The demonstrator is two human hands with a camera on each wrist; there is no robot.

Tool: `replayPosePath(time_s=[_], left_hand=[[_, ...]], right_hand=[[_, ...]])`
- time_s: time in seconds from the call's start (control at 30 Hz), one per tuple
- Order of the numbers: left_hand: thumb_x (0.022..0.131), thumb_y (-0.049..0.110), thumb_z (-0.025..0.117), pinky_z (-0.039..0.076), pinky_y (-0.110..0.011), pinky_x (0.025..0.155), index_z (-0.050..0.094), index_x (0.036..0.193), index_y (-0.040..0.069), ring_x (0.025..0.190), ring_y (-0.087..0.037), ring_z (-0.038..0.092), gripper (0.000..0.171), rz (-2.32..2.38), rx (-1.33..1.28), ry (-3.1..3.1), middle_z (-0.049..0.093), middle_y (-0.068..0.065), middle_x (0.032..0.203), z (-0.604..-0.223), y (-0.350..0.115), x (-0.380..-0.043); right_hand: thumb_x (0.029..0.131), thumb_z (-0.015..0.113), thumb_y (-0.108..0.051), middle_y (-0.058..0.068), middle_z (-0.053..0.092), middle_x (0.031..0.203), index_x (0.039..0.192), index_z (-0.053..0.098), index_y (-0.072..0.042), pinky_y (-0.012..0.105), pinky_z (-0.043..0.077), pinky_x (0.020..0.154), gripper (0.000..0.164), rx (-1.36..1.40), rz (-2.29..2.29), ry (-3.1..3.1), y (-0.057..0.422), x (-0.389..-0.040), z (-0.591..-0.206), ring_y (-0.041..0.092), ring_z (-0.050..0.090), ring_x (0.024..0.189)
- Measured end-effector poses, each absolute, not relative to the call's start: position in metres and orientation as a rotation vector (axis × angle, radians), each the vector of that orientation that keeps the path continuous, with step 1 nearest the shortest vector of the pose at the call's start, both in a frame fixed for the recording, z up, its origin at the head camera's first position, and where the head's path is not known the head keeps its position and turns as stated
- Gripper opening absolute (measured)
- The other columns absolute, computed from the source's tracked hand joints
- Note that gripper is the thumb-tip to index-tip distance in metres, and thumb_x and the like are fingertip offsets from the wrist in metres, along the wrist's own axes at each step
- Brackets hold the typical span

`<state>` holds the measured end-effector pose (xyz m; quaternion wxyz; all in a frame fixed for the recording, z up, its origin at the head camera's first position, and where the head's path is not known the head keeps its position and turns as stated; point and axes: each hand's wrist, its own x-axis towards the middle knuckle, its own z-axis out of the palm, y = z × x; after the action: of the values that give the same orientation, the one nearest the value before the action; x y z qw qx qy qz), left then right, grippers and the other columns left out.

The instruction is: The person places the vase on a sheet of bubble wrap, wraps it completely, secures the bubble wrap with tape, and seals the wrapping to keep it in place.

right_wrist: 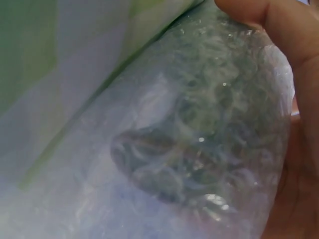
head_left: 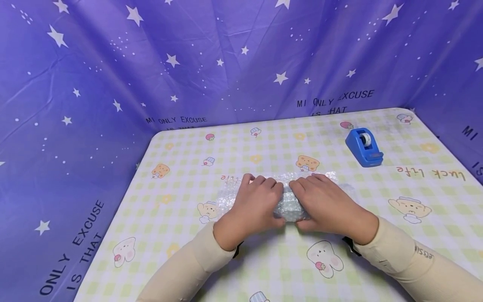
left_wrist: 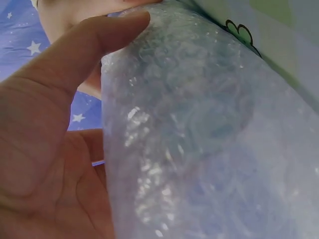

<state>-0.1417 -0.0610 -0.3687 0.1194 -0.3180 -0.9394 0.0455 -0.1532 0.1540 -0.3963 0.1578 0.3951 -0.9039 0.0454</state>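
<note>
A roll of clear bubble wrap (head_left: 291, 208) lies crosswise on the table, with a loose sheet of the wrap spread out beyond it. My left hand (head_left: 258, 204) grips its left part, fingers over the top and thumb (left_wrist: 112, 32) on the near side. On the right part, my right hand (head_left: 323, 204) holds it the same way, thumb (right_wrist: 249, 12) near the other thumb. Through the layers in both wrist views, a greenish object with a rounded end (right_wrist: 159, 164) shows blurred inside the bubble wrap (left_wrist: 149, 134); its kind I cannot tell.
A blue tape dispenser (head_left: 364, 147) with a roll of tape stands at the back right of the table. The checked tablecloth (head_left: 151, 235) has printed cartoon figures. Purple star-patterned curtains (head_left: 234, 54) hang behind and at both sides of the table.
</note>
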Motion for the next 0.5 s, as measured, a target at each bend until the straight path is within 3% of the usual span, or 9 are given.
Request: replayPosePath(time_s=[0.2, 0.5], left_hand=[[0.065, 0.063, 0.083, 0.041, -0.047, 0.095, 0.061, 0.106, 0.018, 0.095, -0.018, 0.064, 0.064, 0.216, -0.911, -2.717, 0.066, 0.007, 0.1, -0.37, -0.056, -0.136], [0.058, 0.061, 0.089, 0.042, -0.042, 0.085, 0.054, 0.105, 0.017, 0.086, -0.019, 0.062, 0.073, 0.285, -0.851, -2.654, 0.062, 0.005, 0.093, -0.378, -0.048, -0.13]], right_hand=[[0.058, 0.083, -0.049, 0.004, 0.065, 0.093, 0.11, 0.06, -0.006, 0.05, 0.051, 0.094, 0.072, 1.131, 0.147, -2.588, 0.154, -0.153, -0.396, 0.026, 0.066, 0.088], [0.058, 0.081, -0.051, 0.0, 0.063, 0.089, 0.105, 0.06, -0.01, 0.05, 0.051, 0.093, 0.066, 1.129, 0.166, -2.604, 0.153, -0.153, -0.395, 0.024, 0.066, 0.087]])
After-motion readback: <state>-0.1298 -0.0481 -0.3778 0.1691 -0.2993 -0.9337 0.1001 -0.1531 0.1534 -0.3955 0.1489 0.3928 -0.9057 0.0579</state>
